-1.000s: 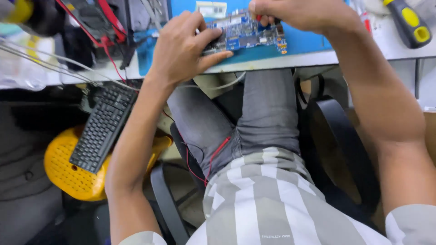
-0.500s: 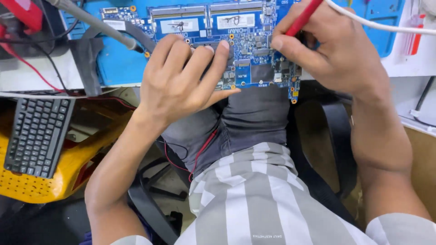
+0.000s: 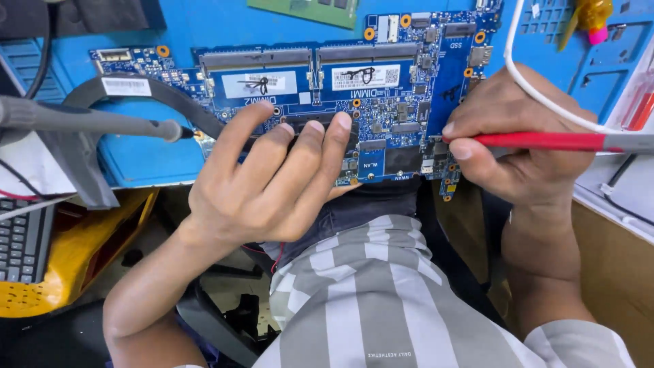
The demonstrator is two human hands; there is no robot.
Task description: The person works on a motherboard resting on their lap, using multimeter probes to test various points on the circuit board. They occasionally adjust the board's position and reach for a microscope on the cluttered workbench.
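At the 9 o'clock edge of the view a grey probe (image 3: 82, 123) lay across the blue work mat (image 3: 204, 27), its black tip pointing toward 3 o'clock and ending just beside the board's left end; a dark keyboard (image 3: 20, 238) sat on a yellow stool (image 3: 82, 252) at 8 o'clock, below the bench edge. The left hand (image 3: 272, 180) rested flat on the blue circuit board (image 3: 409, 102), fingers spread and holding nothing, the fingertips (image 3: 340, 124) pressing down near the board's lower middle. The board lay near the bench's front edge, its long side running from 9 to 3 o'clock, with two memory slots along its 12 o'clock side. The right hand (image 3: 524, 146) pinched a red-barrelled tool (image 3: 538, 141) between thumb and forefinger, pen-fashion; the barrel ran out toward 3 o'clock and the working end sat at the board's right part, the tip itself hidden by the fingers. A white cable (image 3: 531, 88) crossed over the back of that hand. For good work at this step, the left palm should have kept the board from sliding, the heel of the right hand should have been braced against the bench, and the tip should have met one contact only, since neighbouring parts stood close together. The loose cable risked dragging on the wrist.
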